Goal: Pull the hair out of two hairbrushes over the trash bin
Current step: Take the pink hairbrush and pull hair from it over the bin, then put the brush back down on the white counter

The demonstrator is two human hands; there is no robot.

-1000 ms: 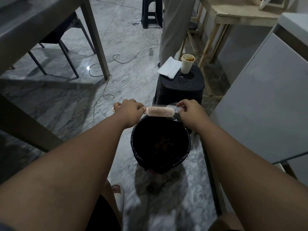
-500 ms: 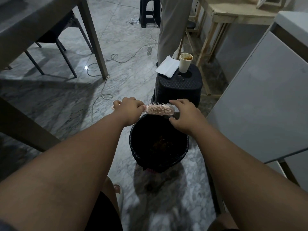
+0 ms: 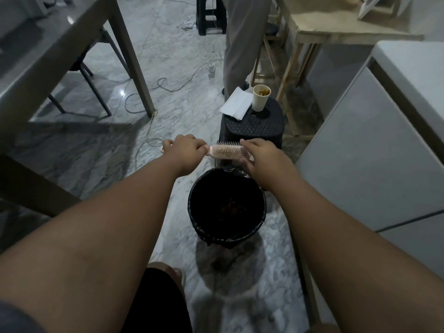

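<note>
Pink brush hangs above the bin's far rim; left hand clenches its handle, right hand fingers pinch its head's end.

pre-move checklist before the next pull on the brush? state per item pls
1. Left hand grip on the hairbrush handle: ok, fingers wrapped round it.
2. Right hand on the brush head: ok, fingers curled at its far end.
3. Trash bin open and lined: ok.
4. Hairbrush above the bin opening: cannot tell; it shows at the far rim, depth unclear.
5. Hair left in the bristles: cannot tell, too small to see.
6. Location of the second hairbrush: cannot tell, none in view.
</note>
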